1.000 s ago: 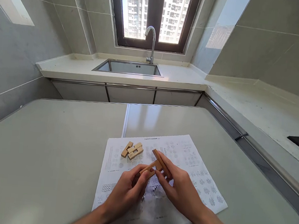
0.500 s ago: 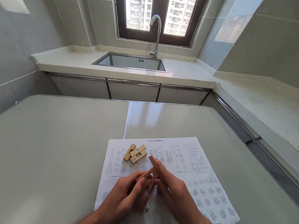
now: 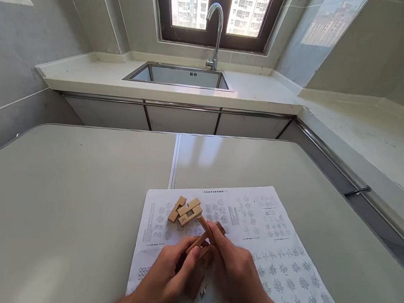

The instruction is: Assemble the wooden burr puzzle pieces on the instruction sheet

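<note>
Both sets of fingers (image 3: 192, 255) are clamped on crossed wooden puzzle sticks (image 3: 205, 234), left hand (image 3: 170, 279) and right hand (image 3: 238, 276) meeting over the printed sheet (image 3: 268, 243). Since a second ago the hands have drawn nearer the body, the sticks crossing tighter. Loose wooden pieces (image 3: 185, 210) lie just beyond; the tabletop (image 3: 58, 195) spreads wide to either side.

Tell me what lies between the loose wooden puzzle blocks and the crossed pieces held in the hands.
Only a short strip of the printed instruction sheet; the head view shows nothing else between the loose wooden blocks and the crossed wooden pieces.
</note>
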The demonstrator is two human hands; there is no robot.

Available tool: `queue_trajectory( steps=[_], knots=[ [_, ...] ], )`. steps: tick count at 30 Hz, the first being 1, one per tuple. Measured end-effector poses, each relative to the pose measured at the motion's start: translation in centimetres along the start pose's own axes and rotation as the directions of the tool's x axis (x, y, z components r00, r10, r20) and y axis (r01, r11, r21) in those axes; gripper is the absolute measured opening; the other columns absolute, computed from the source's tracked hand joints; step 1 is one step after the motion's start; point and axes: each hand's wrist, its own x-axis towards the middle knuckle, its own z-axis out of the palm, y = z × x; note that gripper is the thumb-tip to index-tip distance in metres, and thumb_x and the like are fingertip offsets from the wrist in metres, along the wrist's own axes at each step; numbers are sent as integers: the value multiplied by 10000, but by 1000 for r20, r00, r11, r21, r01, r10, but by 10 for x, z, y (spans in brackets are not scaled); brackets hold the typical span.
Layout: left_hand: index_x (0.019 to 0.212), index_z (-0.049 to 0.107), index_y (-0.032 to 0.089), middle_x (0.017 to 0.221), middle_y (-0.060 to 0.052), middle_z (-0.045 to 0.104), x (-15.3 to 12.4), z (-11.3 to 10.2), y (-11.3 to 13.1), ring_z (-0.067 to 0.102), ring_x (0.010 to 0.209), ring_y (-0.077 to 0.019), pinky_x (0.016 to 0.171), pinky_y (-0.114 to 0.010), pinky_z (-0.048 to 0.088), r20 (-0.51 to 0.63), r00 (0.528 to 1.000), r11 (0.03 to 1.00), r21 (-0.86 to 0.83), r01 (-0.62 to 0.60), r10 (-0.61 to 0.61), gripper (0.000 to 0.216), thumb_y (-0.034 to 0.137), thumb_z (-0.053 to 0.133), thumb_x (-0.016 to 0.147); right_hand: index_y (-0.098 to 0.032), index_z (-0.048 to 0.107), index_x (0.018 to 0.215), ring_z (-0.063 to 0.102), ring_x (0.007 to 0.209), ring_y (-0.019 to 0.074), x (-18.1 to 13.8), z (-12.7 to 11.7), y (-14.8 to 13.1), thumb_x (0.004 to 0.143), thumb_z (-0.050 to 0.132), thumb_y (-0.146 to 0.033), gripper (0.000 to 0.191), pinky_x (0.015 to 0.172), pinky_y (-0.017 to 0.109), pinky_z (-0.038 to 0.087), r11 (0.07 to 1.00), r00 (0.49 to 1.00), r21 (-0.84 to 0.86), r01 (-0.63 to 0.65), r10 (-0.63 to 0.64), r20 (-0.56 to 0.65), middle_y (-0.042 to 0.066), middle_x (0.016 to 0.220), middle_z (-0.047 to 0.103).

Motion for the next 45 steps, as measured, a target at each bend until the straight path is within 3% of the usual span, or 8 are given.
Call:
queue_trajectory(
  steps=[5, 10, 22, 30, 35, 38, 41, 45],
  knots=[
    [948, 584, 195, 700, -1, 604, 2, 0, 0, 523, 621, -154, 650, -271, 441, 12, 1000, 1000, -10, -5, 5, 370, 501, 424, 1082, -314, 314, 1656, 826, 943, 251, 7, -3, -5, 1054, 427, -108, 646, 752, 349, 694, 999, 999, -12, 42, -42, 10, 108, 1288, 775],
    [978, 604, 186, 643, 5, 596, 2, 0, 2, 526, 586, -156, 610, -267, 431, 26, 999, 999, -31, 36, -35, 400, 518, 407, 1083, -324, 306, 1654, 823, 948, 254, 9, -6, -7, 1051, 452, -96, 661, 745, 360, 689, 998, 998, 23, 65, -65, 1, 107, 1291, 773],
    [1010, 641, 180, 688, -4, 613, 1, -2, -4, 549, 636, -163, 641, -271, 441, 25, 999, 999, 1, 38, -38, 407, 530, 442, 1068, -373, 374, 1615, 798, 783, 223, 1, -1, 2, 1073, 467, -136, 599, 613, 317, 621, 998, 1000, 54, 25, -26, 12, 49, 1055, 823],
    [934, 561, 195, 616, 21, 570, 0, -2, -2, 497, 568, -143, 596, -269, 400, 95, 993, 988, -131, 77, -65, 401, 559, 451, 1063, -411, 382, 1593, 794, 855, 206, 4, -6, -4, 1078, 453, -141, 585, 678, 309, 629, 995, 999, 98, 23, -27, 37, 35, 1128, 803],
    [902, 592, 182, 766, -15, 612, 1, -6, -2, 537, 680, -146, 638, -255, 437, -19, 998, 985, -160, 59, -62, 439, 592, 507, 1036, -319, 323, 1611, 736, 685, 191, -4, -11, -18, 1057, 563, -316, 603, 616, 297, 629, 984, 989, 101, -149, 147, 21, 26, 950, 770],
    [983, 589, 187, 650, 38, 551, 2, -6, -5, 478, 523, -106, 539, -230, 407, -45, 993, 951, -295, 93, -111, 441, 623, 531, 1016, -282, 328, 1599, 729, 1024, 272, -16, -4, -31, 1015, 618, -402, 663, 885, 425, 639, 967, 959, 52, -251, 255, -122, 96, 1173, 710],
    [1066, 585, 186, 610, 58, 565, 3, -5, -5, 449, 410, -77, 480, -219, 394, -34, 993, 912, -400, 92, -115, 430, 611, 555, 1011, -291, 371, 1579, 601, 1287, 357, -27, 10, -42, 965, 671, -440, 700, 1016, 525, 581, 948, 939, 3, -319, 317, -135, 142, 1391, 590],
    [1192, 587, 182, 682, 34, 634, 3, -6, -5, 510, 418, -81, 489, -222, 448, -26, 995, 894, -442, 74, -95, 403, 547, 582, 1021, -297, 402, 1569, 538, 1319, 432, -31, 29, -45, 873, 775, -398, 796, 1033, 613, 540, 965, 957, -72, -250, 236, -167, 174, 1427, 541]
  ],
)
